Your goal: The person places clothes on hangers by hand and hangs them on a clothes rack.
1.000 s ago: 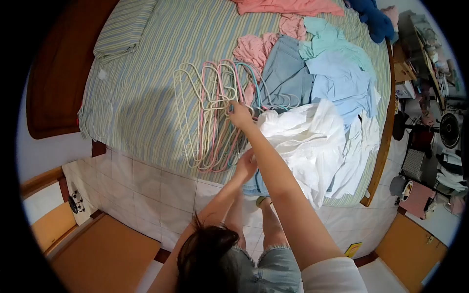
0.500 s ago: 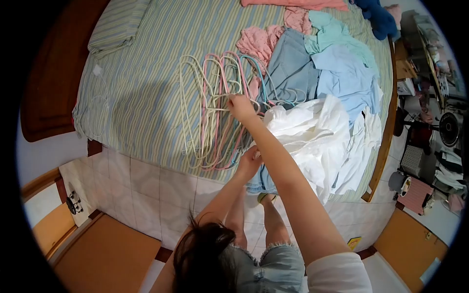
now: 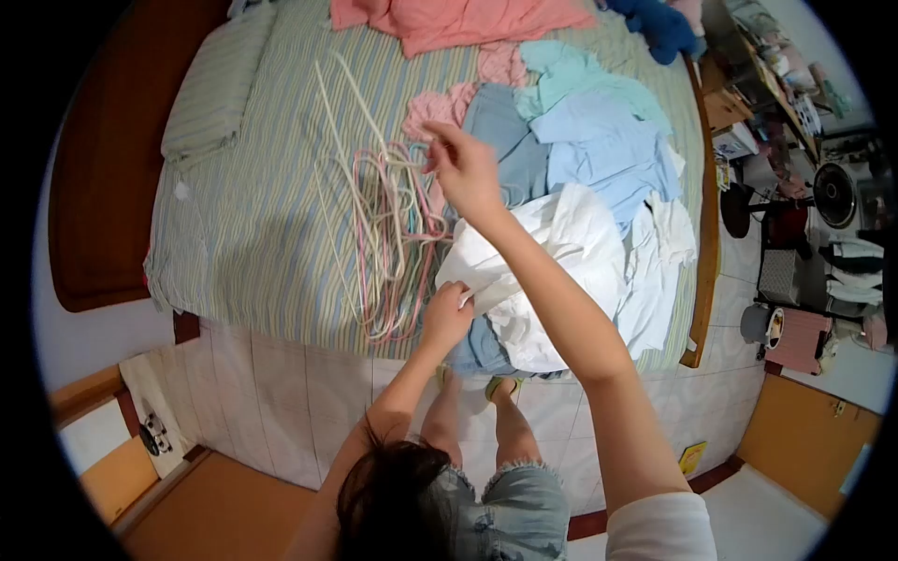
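Note:
My left hand (image 3: 448, 318) pinches the edge of a white garment (image 3: 552, 248) at the bed's front edge. Above and to the right of it, my right hand (image 3: 468, 176) has its thumb and fingers at the hook of a white hanger (image 3: 360, 98), with the index finger somewhat raised. That hanger stands tilted over a bunch of white, pink and blue hangers (image 3: 379, 271) on the striped bed. Blue denim (image 3: 479, 348) shows partly under the white garment.
Behind the white garment lie grey-blue trousers (image 3: 510, 136), a light blue shirt (image 3: 603, 154), a mint top (image 3: 585, 79) and pink clothes (image 3: 458, 23). A folded striped bundle (image 3: 215, 89) lies at the left. At the right is the bed's wooden edge (image 3: 706, 206).
My right hand has risen from the bunch, and one white hanger has come up with it, tilted. My left hand has shifted left and draws the white garment's edge toward the hangers.

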`<state>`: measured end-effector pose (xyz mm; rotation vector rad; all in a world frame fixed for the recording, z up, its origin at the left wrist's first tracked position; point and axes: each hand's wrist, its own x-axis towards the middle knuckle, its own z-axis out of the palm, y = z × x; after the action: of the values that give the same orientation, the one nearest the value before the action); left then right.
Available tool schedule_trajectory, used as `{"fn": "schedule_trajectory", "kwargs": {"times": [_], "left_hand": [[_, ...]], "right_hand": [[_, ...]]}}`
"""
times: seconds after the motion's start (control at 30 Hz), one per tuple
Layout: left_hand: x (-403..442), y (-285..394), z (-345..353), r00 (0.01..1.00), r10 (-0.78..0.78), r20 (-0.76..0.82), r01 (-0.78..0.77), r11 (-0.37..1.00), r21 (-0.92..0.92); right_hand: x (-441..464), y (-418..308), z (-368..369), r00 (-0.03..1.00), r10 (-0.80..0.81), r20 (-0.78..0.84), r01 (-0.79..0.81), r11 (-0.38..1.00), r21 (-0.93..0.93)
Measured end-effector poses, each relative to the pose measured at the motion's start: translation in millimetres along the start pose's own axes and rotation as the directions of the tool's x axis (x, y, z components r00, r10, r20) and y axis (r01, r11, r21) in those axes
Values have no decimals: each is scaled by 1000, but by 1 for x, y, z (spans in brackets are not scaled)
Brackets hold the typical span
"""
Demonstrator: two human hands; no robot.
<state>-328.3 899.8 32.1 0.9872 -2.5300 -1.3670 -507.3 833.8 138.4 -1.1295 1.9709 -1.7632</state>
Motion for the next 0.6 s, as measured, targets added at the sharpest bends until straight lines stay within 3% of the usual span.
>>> {"fn": "schedule_trajectory", "kwargs": {"times": [0.07, 0.17, 0.2, 0.27, 0.3, 0.37, 0.47, 0.57, 0.6], "left_hand": [[-3, 24, -11, 997, 74, 12, -74, 991, 111], [-2, 47, -13, 926, 305, -223, -218, 914, 341], [4, 46, -11, 927, 290, -236, -193, 912, 363], [24, 52, -11, 988, 66, -140, -84, 989, -122], [34, 68, -17, 999, -12, -44, -4, 936, -353], [34, 128, -42, 993, -109, 43, 113, 802, -587], [23, 220, -82, 971, -155, 184, 239, 542, -806], [5, 297, -107, 982, -132, 137, 187, 520, -834], [16, 298, -105, 983, -59, 172, 177, 519, -836]], "right_hand": [[6, -37, -46, 996, -46, -83, 46, 999, 7], [4, -92, -114, 963, -101, -250, 110, 994, 25], [0, -114, -140, 953, -108, -283, 118, 993, 18], [-13, -158, -188, 929, -116, -351, 130, 991, 17], [-20, -179, -211, 917, -114, -383, 133, 991, 24], [-37, -218, -255, 889, -217, -404, 230, 973, -18], [-67, -283, -315, 842, -364, -398, 310, 931, -195], [-94, -341, -365, 739, -537, -407, 362, 826, -432], [-104, -359, -380, 726, -554, -408, 374, 816, -441]]}}
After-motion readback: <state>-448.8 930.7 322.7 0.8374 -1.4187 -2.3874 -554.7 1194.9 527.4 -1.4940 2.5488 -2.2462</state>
